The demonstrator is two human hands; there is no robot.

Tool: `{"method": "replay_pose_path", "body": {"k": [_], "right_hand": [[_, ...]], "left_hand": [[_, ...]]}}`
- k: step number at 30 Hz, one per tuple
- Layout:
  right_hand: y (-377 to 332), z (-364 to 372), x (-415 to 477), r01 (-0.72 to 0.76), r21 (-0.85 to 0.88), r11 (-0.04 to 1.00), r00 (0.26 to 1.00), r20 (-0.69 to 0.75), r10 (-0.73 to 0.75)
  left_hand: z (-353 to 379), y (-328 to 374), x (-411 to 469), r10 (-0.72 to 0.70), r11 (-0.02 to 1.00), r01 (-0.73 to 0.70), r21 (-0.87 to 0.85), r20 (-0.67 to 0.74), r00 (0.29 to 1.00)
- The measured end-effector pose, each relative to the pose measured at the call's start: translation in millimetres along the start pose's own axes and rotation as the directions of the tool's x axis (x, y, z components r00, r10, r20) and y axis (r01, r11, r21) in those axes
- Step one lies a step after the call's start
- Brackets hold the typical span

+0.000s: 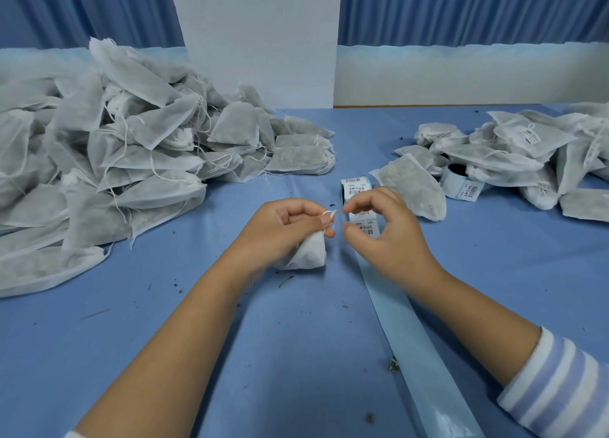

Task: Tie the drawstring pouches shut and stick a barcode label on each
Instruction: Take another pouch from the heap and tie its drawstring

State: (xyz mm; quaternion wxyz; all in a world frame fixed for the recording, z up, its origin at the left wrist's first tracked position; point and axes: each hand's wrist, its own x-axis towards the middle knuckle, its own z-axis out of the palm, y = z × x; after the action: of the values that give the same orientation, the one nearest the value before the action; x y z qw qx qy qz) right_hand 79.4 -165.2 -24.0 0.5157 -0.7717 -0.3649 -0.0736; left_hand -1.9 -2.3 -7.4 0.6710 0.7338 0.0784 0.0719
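Striped sleeve [557, 385], left hand [280, 226] gripping pouch [308, 254], right hand [385, 236] curled beside

We count two hands, the left hand [283, 220] and the right hand [379, 226]. One pouch [308, 253] is held in the left hand. One lone pouch [412, 183] lies by itself right of centre. We see two heaps of pouches. The big left pile [115, 154] has far too many to count, and the smaller right pile [514, 147] also has more than we can count surely. We find two label rolls: the centre roll [355, 187] just beyond the right hand and the right roll [459, 178] at the near edge of the right pile. One backing strip [405, 332] lies on the worktop [296, 355]. One label [531, 136] shows plainly in the right pile.
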Motion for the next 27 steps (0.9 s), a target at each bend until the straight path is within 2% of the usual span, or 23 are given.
{"method": "replay_pose_path", "body": {"k": [5, 9, 15, 20, 22, 25, 27], "right_hand": [[4.0, -1.5, 3.3, 0.067, -0.064, 0.996, 0.994, 0.091, -0.061], [5.8, -1.8, 3.1, 0.082, -0.051, 0.995, 0.997, -0.003, -0.082], [5.7, -3.6, 4.6, 0.130, -0.051, 0.990, 0.990, -0.042, -0.132], [8.0, -3.4, 4.1, 0.173, -0.078, 0.982, 0.978, -0.100, -0.180], [10.1, -2.8, 4.9, 0.134, -0.033, 0.990, 0.990, -0.047, -0.135], [9.9, -2.5, 5.2, -0.041, 0.167, 0.985, 0.989, 0.150, 0.016], [10.3, -1.9, 5.0, -0.110, 0.240, 0.964, 0.982, 0.179, 0.067]], "left_hand": [[-0.6, 0.0, 0.6, -0.004, 1.000, 0.004, 0.014, 0.026, 1.000], [-2.7, 0.3, 0.6, -0.007, 0.999, 0.005, 0.047, 0.027, 1.000], [2.0, 0.4, -2.0, -0.010, 0.985, -0.015, 0.170, 0.144, 0.989], [2.1, 3.3, -3.2, -0.031, 0.980, -0.004, 0.200, 0.171, 0.985], [2.4, 3.4, -3.1, -0.033, 0.981, -0.002, 0.192, 0.178, 0.984], [2.0, 2.8, -2.9, -0.022, 0.988, -0.004, 0.154, 0.168, 0.986], [0.8, 1.7, -2.1, -0.006, 0.993, -0.010, 0.115, 0.135, 0.991]]}}
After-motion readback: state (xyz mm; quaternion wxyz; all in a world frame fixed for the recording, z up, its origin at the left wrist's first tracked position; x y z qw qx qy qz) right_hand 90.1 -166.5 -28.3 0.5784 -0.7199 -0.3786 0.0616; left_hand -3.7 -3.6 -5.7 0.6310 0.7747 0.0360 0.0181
